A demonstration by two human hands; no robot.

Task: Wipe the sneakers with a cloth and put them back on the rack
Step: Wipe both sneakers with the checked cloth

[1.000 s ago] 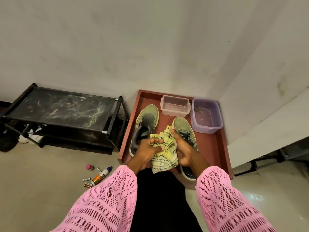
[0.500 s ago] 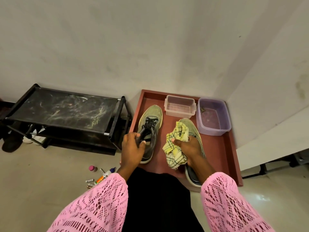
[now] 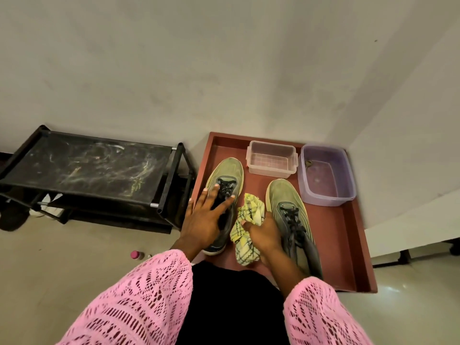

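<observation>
On the red tray (image 3: 348,245), along its left edge, my left hand (image 3: 206,220) now lies over the left sneaker (image 3: 225,195) with the fingers spread straight across the laces and the tongue; it presses on the shoe rather than gripping it. Half a second ago that hand was curled round the shoe's collar, so I have let go of the hold and flattened the palm. I judge this means I am steadying the shoe in place, ready for wiping, rather than lifting it.

My right hand (image 3: 263,235) clutches the yellow checked cloth (image 3: 247,230), fingers curled round the bunched fabric, between the two shoes. A second ago both hands were working the cloth together; now the right alone has it, low near the tray's front edge.

The right sneaker (image 3: 288,212) sits in the tray's middle, toe toward the back edge, just beside my right wrist. Neither shoe looks wiped yet, by my guess, and the black rack (image 3: 92,168) stands on the floor left of the tray, its top shelf bare of sneakers.
</observation>
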